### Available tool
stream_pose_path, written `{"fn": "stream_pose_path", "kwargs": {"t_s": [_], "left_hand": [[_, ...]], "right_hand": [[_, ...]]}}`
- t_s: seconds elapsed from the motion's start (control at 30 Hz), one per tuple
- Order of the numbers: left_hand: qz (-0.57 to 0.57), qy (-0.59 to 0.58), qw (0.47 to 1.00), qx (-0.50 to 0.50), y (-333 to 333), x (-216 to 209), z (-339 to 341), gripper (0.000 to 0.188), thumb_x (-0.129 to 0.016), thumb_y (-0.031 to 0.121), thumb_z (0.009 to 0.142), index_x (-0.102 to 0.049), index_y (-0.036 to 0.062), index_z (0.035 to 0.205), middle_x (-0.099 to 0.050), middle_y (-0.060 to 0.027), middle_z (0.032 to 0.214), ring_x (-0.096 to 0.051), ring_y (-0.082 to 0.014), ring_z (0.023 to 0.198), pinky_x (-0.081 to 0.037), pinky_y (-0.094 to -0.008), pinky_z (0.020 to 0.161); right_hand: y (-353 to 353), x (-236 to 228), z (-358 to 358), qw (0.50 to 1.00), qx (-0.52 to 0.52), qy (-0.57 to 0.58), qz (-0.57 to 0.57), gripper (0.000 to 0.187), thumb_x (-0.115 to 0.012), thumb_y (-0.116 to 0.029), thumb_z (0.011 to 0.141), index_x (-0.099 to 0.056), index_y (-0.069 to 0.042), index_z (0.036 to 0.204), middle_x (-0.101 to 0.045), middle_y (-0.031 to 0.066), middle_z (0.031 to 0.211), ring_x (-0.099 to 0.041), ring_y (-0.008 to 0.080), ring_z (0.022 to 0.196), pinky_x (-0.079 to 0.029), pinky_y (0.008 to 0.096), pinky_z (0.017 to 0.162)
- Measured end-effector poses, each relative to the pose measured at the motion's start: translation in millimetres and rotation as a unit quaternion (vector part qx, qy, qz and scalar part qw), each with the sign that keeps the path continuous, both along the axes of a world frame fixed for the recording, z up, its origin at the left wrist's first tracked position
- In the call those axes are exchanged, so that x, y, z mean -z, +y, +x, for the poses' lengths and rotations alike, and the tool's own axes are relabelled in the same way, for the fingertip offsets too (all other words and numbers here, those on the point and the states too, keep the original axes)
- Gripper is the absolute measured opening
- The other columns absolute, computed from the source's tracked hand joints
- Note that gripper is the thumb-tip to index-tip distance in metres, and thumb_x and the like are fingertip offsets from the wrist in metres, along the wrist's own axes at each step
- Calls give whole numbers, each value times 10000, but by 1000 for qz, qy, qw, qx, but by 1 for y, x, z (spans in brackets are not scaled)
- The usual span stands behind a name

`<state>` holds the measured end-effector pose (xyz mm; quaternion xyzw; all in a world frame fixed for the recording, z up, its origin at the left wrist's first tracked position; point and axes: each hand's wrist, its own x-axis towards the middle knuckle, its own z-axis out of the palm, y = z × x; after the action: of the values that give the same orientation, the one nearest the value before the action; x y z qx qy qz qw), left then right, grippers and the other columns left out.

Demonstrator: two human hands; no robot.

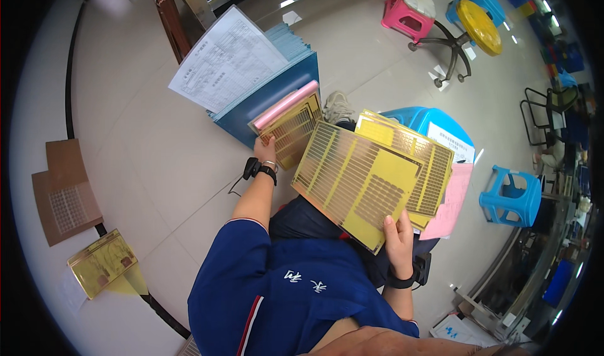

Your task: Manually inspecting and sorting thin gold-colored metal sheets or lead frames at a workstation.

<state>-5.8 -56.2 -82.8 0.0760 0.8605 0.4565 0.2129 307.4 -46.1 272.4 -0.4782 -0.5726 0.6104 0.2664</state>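
My right hand [398, 239] pinches the lower right corner of a yellow, see-through patterned sheet [352, 183], printed with rows of fine bars and held tilted above my lap. Behind it, more yellow patterned sheets [434, 167] lie on a blue stool [434, 118]. On the other side, my left hand [265, 151] grips the near edge of a smaller yellow-brown patterned sheet [294, 129]. That sheet leans by a pink roll [286, 105] against a dark blue panel [267, 101]. My left fingertips are partly hidden by the sheet's edge.
A printed white paper [229, 60] rests on a stack of blue boards [292, 44]. Pink paper [450, 205] hangs at the stool's right side. Further right stand another blue stool [511, 195] and a yellow-topped swivel stool [479, 27]. Brown sheets [66, 192] are at far left.
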Motion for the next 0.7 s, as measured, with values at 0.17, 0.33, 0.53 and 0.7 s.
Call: {"fn": "stream_pose_path", "kwargs": {"t_s": [0.17, 0.33, 0.53, 0.7], "left_hand": [[67, -7, 997, -22, 2, 14, -3, 277, -714, 195, 744, -585, 9, 903, -653, -116, 814, -638, -220, 746, -481, -335, 654], [86, 55, 994, 42, 8, -25, -2, 265, -691, 186, 773, -578, 4, 930, -664, -110, 775, -647, -206, 681, -489, -324, 620], [114, 45, 992, 9, -6, 0, -18, 207, -660, 147, 809, -520, 7, 869, -627, -83, 761, -607, -168, 667, -476, -287, 615], [59, 75, 994, 55, -1, -20, -6, 258, -649, 177, 814, -486, -7, 897, -619, -146, 811, -619, -282, 729, -472, -364, 655]], "right_hand": [[1, 1, -1, 1000, 2, 2, -9, 350, -450, -161, 946, -425, 40, 1231, -545, 86, 1091, -489, 135, 973, -376, 260, 862], [3, 2, 0, 999, -19, -22, -29, 385, -446, -155, 945, -397, 37, 1275, -527, 98, 1166, -491, 149, 1040, -368, 268, 902], [9, 4, -19, 994, -41, -61, 76, 311, -462, -133, 934, -447, 33, 1197, -590, 100, 933, -532, 116, 814, -435, 254, 720], [5, 12, -38, 994, -78, -77, -27, 318, -452, -113, 936, -427, 22, 1223, -568, 46, 932, -510, 79, 790, -422, 222, 685]]}}
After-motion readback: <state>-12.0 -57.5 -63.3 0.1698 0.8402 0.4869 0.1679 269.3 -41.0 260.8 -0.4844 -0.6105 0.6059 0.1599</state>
